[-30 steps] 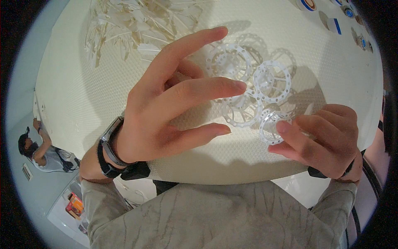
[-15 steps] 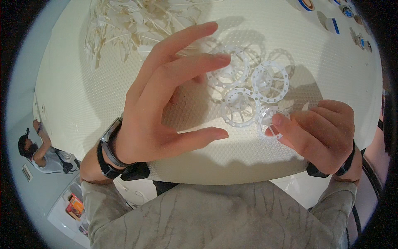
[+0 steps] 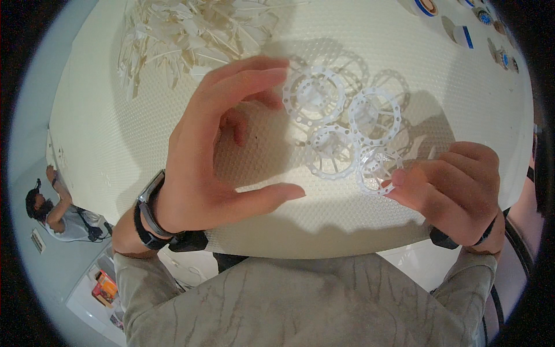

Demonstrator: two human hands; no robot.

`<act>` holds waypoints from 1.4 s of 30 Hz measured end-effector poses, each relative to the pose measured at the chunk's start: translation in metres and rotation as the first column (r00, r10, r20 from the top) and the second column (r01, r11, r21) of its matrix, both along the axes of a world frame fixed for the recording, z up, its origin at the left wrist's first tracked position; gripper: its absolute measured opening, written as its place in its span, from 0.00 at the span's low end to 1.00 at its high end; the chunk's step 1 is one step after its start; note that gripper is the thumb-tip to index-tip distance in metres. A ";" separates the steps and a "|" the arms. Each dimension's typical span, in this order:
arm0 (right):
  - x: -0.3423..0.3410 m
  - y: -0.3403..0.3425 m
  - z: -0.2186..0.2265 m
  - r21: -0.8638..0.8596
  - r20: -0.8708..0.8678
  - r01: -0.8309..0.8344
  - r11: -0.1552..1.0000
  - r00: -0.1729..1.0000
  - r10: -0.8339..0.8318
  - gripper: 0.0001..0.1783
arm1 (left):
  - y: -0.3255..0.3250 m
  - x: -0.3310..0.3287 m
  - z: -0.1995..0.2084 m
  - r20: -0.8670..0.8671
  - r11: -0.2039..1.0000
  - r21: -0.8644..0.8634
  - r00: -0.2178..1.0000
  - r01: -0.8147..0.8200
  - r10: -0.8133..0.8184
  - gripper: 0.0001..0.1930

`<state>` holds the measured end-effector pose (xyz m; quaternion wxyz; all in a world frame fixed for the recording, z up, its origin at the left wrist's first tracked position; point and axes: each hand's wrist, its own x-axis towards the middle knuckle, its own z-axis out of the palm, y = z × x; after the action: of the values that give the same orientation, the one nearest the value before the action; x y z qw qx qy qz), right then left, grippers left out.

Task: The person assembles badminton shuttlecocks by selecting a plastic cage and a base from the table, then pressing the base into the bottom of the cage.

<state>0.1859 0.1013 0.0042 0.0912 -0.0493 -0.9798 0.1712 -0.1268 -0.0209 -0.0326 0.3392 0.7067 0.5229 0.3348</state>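
Note:
Several white plastic cage-like ring frames with holed rims stand close together on the table. The upper-left frame (image 3: 312, 95) lies beside the fingertips of my left hand (image 3: 199, 156), which is open, thumb and fingers spread wide with nothing between them. To its right is the upper-right frame (image 3: 365, 113), and below sits the lower-left frame (image 3: 330, 143). At the lower-right frame (image 3: 376, 161), my right hand (image 3: 457, 179) is closed, its thumb and a finger pinching the near right rim; the other fingers are curled.
A heap of white feathers (image 3: 191, 34) lies at the far left of the textured white table (image 3: 115, 150). Small round pieces with blue bands (image 3: 464, 36) stand at the far right. Another person (image 3: 58, 211) is off to the left, away from my hands.
My left hand has drawn back a little from the frames, its upper fingers lowering toward me. My right hand has slid slightly right, its thumb now at the rim. The upper-left frame has shifted slightly left.

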 end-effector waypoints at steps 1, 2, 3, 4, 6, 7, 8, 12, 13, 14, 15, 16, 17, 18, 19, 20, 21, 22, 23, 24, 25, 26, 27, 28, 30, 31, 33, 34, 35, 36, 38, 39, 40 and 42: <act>0.002 0.002 -0.002 0.001 -0.015 0.002 1.000 1.000 -0.002 0.20 | -0.004 0.000 0.000 0.042 0.999 -0.033 0.999 -0.002 0.003 0.54; 0.002 0.003 -0.005 0.002 -0.026 0.007 1.000 1.000 -0.007 0.21 | -0.005 -0.001 -0.001 0.058 0.999 -0.045 0.998 0.000 0.002 0.55; 0.003 0.005 -0.009 -0.081 -0.054 0.027 0.996 0.998 -0.031 0.24 | -0.005 -0.003 -0.001 0.075 0.998 -0.057 0.997 0.003 0.001 0.55; 0.003 0.008 -0.012 -0.121 -0.069 0.036 0.992 0.997 -0.044 0.25 | -0.005 -0.004 -0.001 0.092 0.997 -0.075 0.996 0.027 -0.020 0.56; 0.005 0.012 -0.015 -0.154 -0.098 0.056 0.986 0.993 -0.072 0.29 | -0.007 -0.002 0.000 0.115 0.994 -0.096 0.993 0.052 -0.041 0.56; 0.004 0.014 -0.016 -0.150 -0.106 0.063 0.987 0.991 -0.080 0.30 | -0.009 -0.002 0.003 0.080 0.992 -0.120 0.996 0.045 -0.036 0.56; 0.003 0.017 -0.016 -0.147 -0.117 0.069 0.987 0.989 -0.086 0.31 | -0.009 -0.002 0.005 0.056 0.990 -0.132 0.998 0.042 -0.035 0.56; 0.000 0.023 -0.015 -0.112 -0.178 0.072 0.991 0.980 -0.091 0.32 | -0.009 -0.002 0.003 0.066 0.983 -0.173 0.997 0.057 -0.046 0.57; 0.000 0.024 -0.015 -0.116 -0.164 0.071 0.991 0.982 -0.090 0.33 | -0.007 -0.002 0.005 0.033 0.985 -0.163 0.998 0.062 -0.057 0.57; 0.000 0.024 -0.015 -0.120 -0.151 0.069 0.990 0.985 -0.087 0.33 | -0.006 -0.002 0.007 0.000 0.986 -0.152 0.998 0.065 -0.065 0.57; 0.000 0.025 -0.016 -0.133 -0.151 0.056 0.990 0.986 -0.076 0.34 | -0.006 -0.002 0.007 0.000 0.986 -0.152 0.998 0.064 -0.065 0.57; 0.000 0.026 -0.016 -0.139 -0.151 0.049 0.989 0.986 -0.070 0.34 | -0.006 -0.003 0.006 -0.005 0.989 -0.130 0.997 0.070 -0.072 0.58; 0.000 0.026 -0.017 -0.145 -0.150 0.044 0.988 0.986 -0.066 0.34 | -0.007 -0.003 0.005 -0.006 0.990 -0.119 0.997 0.075 -0.076 0.58; -0.001 0.026 -0.017 -0.151 -0.159 0.041 0.988 0.985 -0.065 0.34 | -0.007 -0.003 0.005 -0.008 0.991 -0.108 0.997 0.080 -0.081 0.59; 0.000 0.026 -0.017 -0.153 -0.163 0.040 0.987 0.985 -0.065 0.34 | -0.008 -0.002 0.005 0.011 0.992 -0.110 0.998 0.064 -0.064 0.59; -0.001 0.027 -0.017 -0.156 -0.166 0.037 0.987 0.984 -0.063 0.34 | -0.008 -0.002 0.005 0.021 0.992 -0.111 0.998 0.055 -0.053 0.59; 0.000 0.028 -0.017 -0.152 -0.156 0.034 0.988 0.986 -0.058 0.34 | -0.008 -0.002 0.005 0.031 0.992 -0.113 0.999 0.046 -0.043 0.59; 0.000 0.028 -0.017 -0.150 -0.150 0.032 0.988 0.987 -0.055 0.34 | -0.008 -0.003 0.006 0.024 0.990 -0.129 0.999 0.049 -0.046 0.60; 0.000 0.028 -0.016 -0.147 -0.146 0.031 0.989 0.988 -0.052 0.34 | -0.008 -0.003 0.006 0.016 0.988 -0.144 0.999 0.052 -0.050 0.61; 0.001 0.028 -0.016 -0.146 -0.144 0.038 0.989 0.988 -0.060 0.34 | -0.008 -0.002 0.007 0.016 0.988 -0.144 0.999 0.052 -0.050 0.61; 0.001 0.027 -0.017 -0.145 -0.143 0.043 0.989 0.988 -0.064 0.34 | -0.008 -0.002 0.007 0.015 0.988 -0.148 0.999 0.051 -0.049 0.61; 0.001 0.027 -0.018 -0.143 -0.141 0.046 0.989 0.988 -0.067 0.34 | -0.007 -0.002 0.007 0.015 0.987 -0.151 0.999 0.050 -0.048 0.61; 0.001 0.027 -0.020 -0.169 -0.145 0.036 0.985 0.988 -0.061 0.34 | -0.006 -0.001 0.007 0.017 0.987 -0.150 0.999 0.049 -0.047 0.61; 0.001 0.027 -0.020 -0.182 -0.146 0.030 0.983 0.988 -0.057 0.34 | -0.005 -0.001 0.007 0.013 0.991 -0.127 0.999 0.051 -0.050 0.61; 0.000 0.026 -0.020 -0.194 -0.154 0.030 0.980 0.986 -0.061 0.34 | -0.005 0.000 0.005 0.008 0.993 -0.106 0.999 0.053 -0.053 0.60; -0.002 0.025 -0.021 -0.194 -0.157 0.033 0.980 0.986 -0.064 0.34 | -0.005 0.000 0.004 0.007 0.994 -0.098 0.999 0.049 -0.049 0.60; -0.005 0.021 -0.026 -0.212 -0.232 0.041 0.976 0.968 -0.091 0.28 | -0.005 0.000 0.004 0.005 0.995 -0.090 0.999 0.045 -0.045 0.60; -0.005 0.020 -0.026 -0.223 -0.268 0.043 0.974 0.958 -0.103 0.25 | -0.005 0.000 0.004 0.004 0.994 -0.100 0.999 0.048 -0.047 0.60; -0.005 0.018 -0.027 -0.232 -0.302 0.044 0.972 0.946 -0.115 0.22 | -0.005 0.000 0.004 0.003 0.993 -0.109 0.999 0.050 -0.050 0.60; -0.001 0.015 -0.025 -0.199 -0.229 0.044 0.979 0.969 -0.090 0.27 | -0.005 0.000 0.004 0.004 0.993 -0.109 0.999 0.051 -0.051 0.60; 0.001 0.011 -0.021 -0.165 -0.151 0.040 0.985 0.986 -0.066 0.32 | -0.005 0.000 0.005 -0.012 0.993 -0.109 0.998 0.052 -0.054 0.60; 0.001 0.011 -0.018 -0.162 -0.115 0.029 0.986 0.992 -0.048 0.33 | -0.004 0.001 0.006 -0.010 0.993 -0.109 0.998 0.053 -0.054 0.60; 0.000 0.009 -0.017 -0.160 -0.095 0.023 0.987 0.995 -0.039 0.33 | -0.004 0.002 0.008 -0.002 0.990 -0.130 0.999 0.047 -0.048 0.60; -0.003 0.005 -0.019 -0.126 -0.118 0.048 0.991 0.991 -0.063 0.34 | -0.004 0.003 0.008 0.005 0.987 -0.154 0.999 0.039 -0.039 0.59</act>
<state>0.1829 0.1065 -0.0151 0.1522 -0.0717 -0.9582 0.2314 -0.1241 -0.0253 -0.0248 0.3997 0.6882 0.5330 0.2874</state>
